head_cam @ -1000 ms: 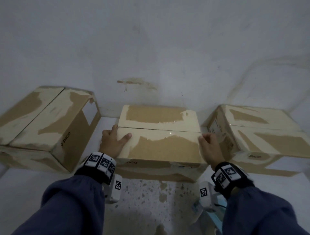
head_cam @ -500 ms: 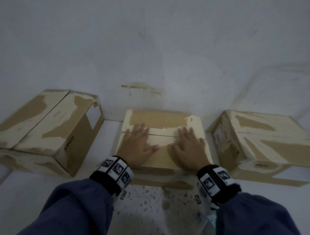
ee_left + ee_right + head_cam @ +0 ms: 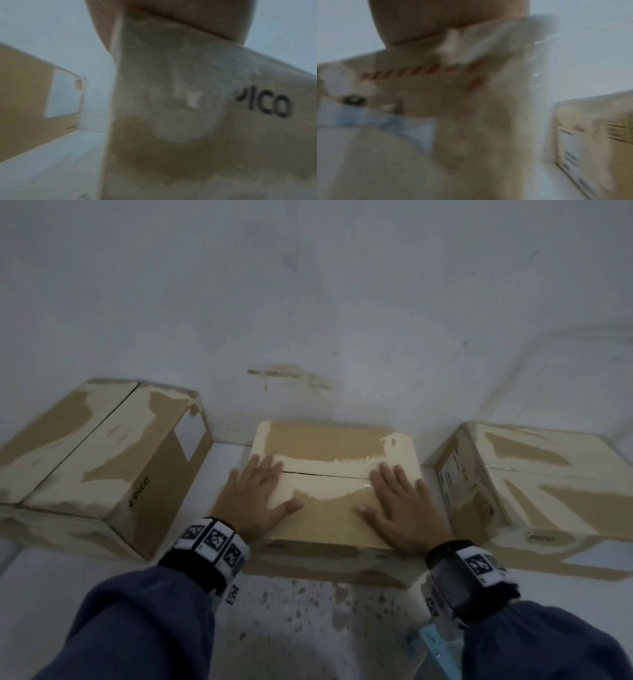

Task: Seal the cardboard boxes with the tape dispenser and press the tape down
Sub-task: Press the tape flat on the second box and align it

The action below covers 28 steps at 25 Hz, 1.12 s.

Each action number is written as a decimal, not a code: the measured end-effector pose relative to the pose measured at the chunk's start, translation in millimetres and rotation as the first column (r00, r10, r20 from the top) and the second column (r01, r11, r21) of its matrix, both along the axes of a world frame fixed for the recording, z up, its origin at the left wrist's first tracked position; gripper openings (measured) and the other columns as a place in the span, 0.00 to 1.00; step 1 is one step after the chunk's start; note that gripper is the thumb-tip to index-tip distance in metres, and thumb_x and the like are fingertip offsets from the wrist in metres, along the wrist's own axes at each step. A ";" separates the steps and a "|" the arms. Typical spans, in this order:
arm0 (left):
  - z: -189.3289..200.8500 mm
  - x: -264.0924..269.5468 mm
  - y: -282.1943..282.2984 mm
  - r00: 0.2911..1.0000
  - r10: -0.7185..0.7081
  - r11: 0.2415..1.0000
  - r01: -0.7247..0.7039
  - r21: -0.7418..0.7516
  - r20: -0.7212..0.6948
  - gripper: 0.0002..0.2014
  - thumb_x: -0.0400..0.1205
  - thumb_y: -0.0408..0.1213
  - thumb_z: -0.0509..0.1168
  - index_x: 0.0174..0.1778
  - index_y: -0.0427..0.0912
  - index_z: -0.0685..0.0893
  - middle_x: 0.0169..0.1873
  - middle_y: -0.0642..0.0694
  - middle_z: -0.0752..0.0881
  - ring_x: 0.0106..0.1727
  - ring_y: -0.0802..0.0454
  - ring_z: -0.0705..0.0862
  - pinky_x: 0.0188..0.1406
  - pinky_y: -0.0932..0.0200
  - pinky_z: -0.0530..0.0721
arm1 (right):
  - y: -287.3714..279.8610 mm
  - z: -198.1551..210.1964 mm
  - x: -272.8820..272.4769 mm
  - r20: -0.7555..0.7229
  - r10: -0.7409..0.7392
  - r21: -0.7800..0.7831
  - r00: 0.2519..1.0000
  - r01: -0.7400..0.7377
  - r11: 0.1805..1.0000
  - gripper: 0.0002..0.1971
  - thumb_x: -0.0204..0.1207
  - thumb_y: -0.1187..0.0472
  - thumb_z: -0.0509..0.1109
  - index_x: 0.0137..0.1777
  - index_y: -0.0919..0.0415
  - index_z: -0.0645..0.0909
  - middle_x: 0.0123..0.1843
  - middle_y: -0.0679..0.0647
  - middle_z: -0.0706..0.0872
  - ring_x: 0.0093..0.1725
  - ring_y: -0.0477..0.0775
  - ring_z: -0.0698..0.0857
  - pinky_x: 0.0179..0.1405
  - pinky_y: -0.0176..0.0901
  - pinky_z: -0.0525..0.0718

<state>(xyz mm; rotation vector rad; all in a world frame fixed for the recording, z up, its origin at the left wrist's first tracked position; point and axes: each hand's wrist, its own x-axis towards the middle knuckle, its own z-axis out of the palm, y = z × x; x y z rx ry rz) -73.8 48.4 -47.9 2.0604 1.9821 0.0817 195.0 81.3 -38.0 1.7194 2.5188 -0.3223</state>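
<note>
The middle cardboard box (image 3: 329,446) stands against the wall, its two top flaps meeting in a seam (image 3: 325,474) under glossy clear tape. My left hand (image 3: 253,494) lies flat on the left end of the top, fingers straight and across the seam. My right hand (image 3: 400,501) lies flat on the right end the same way. In the left wrist view the box's front corner (image 3: 171,108) fills the frame, blurred. The right wrist view shows the box's right corner (image 3: 471,108), also blurred. No tape dispenser can be made out.
A second box (image 3: 96,460) lies angled at the left and a third box (image 3: 534,491) at the right, both near the wall (image 3: 308,285). A speckled white floor (image 3: 291,611) runs in front of the boxes. Something pale blue (image 3: 438,645) shows under my right sleeve.
A second ago both hands gripped the box's side edges. They moved onto its top near the middle, then slid apart along the seam towards the two ends.
</note>
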 end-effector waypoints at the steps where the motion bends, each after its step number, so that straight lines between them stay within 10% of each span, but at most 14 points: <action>1: -1.4 -7.3 -2.4 0.996 0.061 0.998 -0.061 -0.005 0.063 0.61 0.57 0.83 0.24 0.83 0.51 0.45 0.83 0.52 0.40 0.84 0.48 0.41 0.82 0.43 0.44 | 0.3 0.1 12.5 -0.009 -0.043 -0.005 0.999 0.043 0.999 0.43 0.73 0.27 0.37 0.84 0.50 0.39 0.85 0.48 0.36 0.84 0.49 0.37 0.80 0.56 0.37; 6: -0.1 -9.2 -5.8 0.936 0.139 0.990 -0.125 -0.066 0.323 0.45 0.75 0.72 0.47 0.83 0.51 0.47 0.83 0.57 0.38 0.84 0.55 0.47 0.80 0.50 0.56 | 3.4 -5.3 23.8 -0.135 -0.078 -0.041 0.988 0.073 0.996 0.41 0.76 0.30 0.46 0.84 0.50 0.43 0.86 0.47 0.40 0.84 0.46 0.40 0.81 0.54 0.45; 9: 4.5 -10.9 -5.7 0.990 0.095 0.995 -0.090 -0.051 0.106 0.64 0.52 0.87 0.33 0.83 0.53 0.43 0.83 0.53 0.35 0.84 0.48 0.37 0.81 0.40 0.40 | -1.3 3.2 21.6 -0.069 -0.083 0.049 0.994 0.087 0.995 0.40 0.75 0.29 0.45 0.83 0.49 0.47 0.86 0.47 0.42 0.84 0.48 0.41 0.80 0.64 0.43; 12: 6.1 -2.5 -9.8 0.993 -0.094 0.994 0.089 -0.062 -0.072 0.72 0.43 0.89 0.40 0.82 0.50 0.37 0.81 0.46 0.30 0.81 0.44 0.28 0.78 0.39 0.31 | -22.0 15.6 4.7 -0.035 0.048 0.125 0.998 -0.044 0.991 0.47 0.67 0.23 0.41 0.83 0.47 0.47 0.86 0.50 0.42 0.84 0.53 0.39 0.79 0.65 0.39; 15: -0.3 10.2 -17.7 0.968 -0.205 0.978 0.199 -0.055 -0.146 0.70 0.50 0.84 0.54 0.81 0.50 0.34 0.81 0.42 0.31 0.82 0.41 0.32 0.79 0.42 0.34 | -45.5 -1.0 -16.1 -0.027 0.201 0.038 0.979 -0.200 0.979 0.56 0.56 0.18 0.52 0.82 0.44 0.42 0.86 0.54 0.40 0.84 0.61 0.39 0.78 0.66 0.38; 21: 1.4 40.8 0.8 0.974 -0.180 0.984 0.181 -0.008 -0.141 0.62 0.62 0.74 0.65 0.82 0.52 0.36 0.82 0.43 0.33 0.83 0.42 0.33 0.80 0.41 0.37 | -29.4 -16.4 14.7 0.086 0.171 0.218 0.981 -0.186 0.958 0.47 0.60 0.34 0.73 0.78 0.48 0.60 0.78 0.61 0.73 0.74 0.68 0.74 0.65 0.69 0.76; 28: 0.4 93.4 53.8 0.963 -0.235 0.972 0.236 -0.007 -0.131 0.62 0.61 0.74 0.65 0.82 0.52 0.37 0.82 0.42 0.35 0.83 0.41 0.34 0.81 0.40 0.38 | 10.2 -10.9 66.6 0.089 0.117 0.200 0.989 -0.133 0.971 0.48 0.67 0.40 0.73 0.77 0.41 0.43 0.84 0.59 0.59 0.82 0.67 0.60 0.74 0.69 0.63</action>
